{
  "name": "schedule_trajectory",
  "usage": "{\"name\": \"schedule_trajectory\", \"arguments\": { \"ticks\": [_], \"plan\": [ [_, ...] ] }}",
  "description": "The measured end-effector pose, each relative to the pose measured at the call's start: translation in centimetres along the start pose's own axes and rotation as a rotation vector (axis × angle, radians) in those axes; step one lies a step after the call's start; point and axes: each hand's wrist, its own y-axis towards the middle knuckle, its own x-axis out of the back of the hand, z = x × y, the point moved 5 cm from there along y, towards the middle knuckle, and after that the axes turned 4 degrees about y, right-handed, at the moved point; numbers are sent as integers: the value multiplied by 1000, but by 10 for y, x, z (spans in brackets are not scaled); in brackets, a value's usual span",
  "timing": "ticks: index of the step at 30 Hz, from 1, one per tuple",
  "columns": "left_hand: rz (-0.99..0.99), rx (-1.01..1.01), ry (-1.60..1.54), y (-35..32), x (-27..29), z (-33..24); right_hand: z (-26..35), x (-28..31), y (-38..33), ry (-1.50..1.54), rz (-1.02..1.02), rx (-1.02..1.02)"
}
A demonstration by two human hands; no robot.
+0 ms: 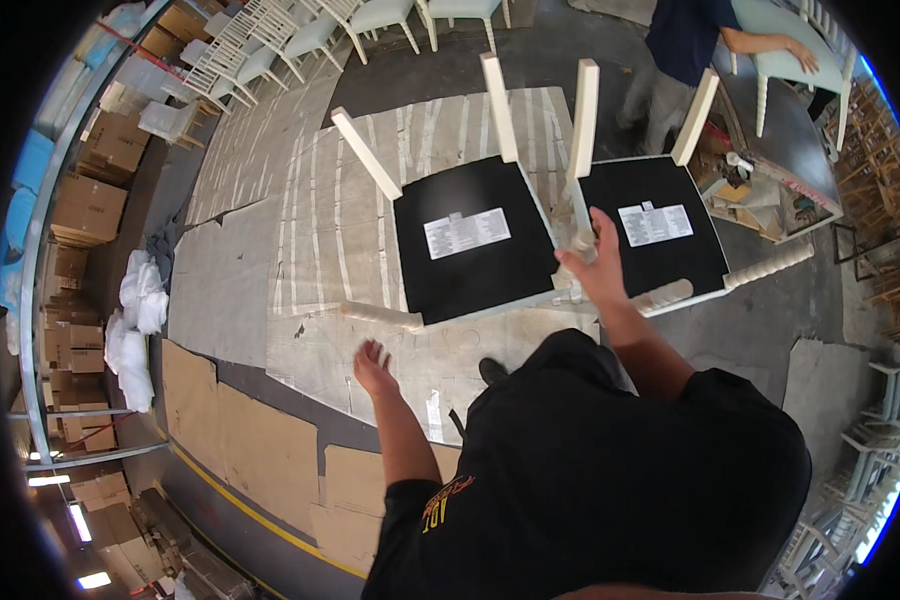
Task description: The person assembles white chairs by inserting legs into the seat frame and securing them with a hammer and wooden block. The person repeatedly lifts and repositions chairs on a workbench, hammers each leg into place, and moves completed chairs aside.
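Observation:
Two upside-down chairs lie side by side before me, the left chair (460,275) and the right chair (710,262). Each shows a black underside with a white label, straight square legs at the far side and turned cream legs nearer me. My right hand (598,262) is between them, thumb and fingers spread beside a turned leg (576,243) of the left chair; whether it touches the leg is unclear. Below that chair's other turned leg (380,316), my left hand (373,368) hangs apart from it, fingers loosely bent and holding nothing.
Cardboard sheets (240,430) cover parts of the floor. Upright pale chairs (310,38) line the back. At far right, another person (685,50) handles a chair (790,62) at a workbench (785,160). Shelving with boxes (90,205) and white bundles (135,320) stands left.

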Motion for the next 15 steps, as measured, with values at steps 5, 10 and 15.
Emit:
{"name": "schedule_trajectory", "arguments": {
  "ticks": [5, 10, 15],
  "plan": [
    [607, -176, -47, 78, -86, -67, 2, -22, 42, 380, 252, -229],
    [1011, 61, 142, 86, -106, -79, 21, -27, 46, 288, 220, -339],
    [890, 44, 55, 109, -80, -99, 53, -66, 79, 205, 310, -214]
  ]
}}
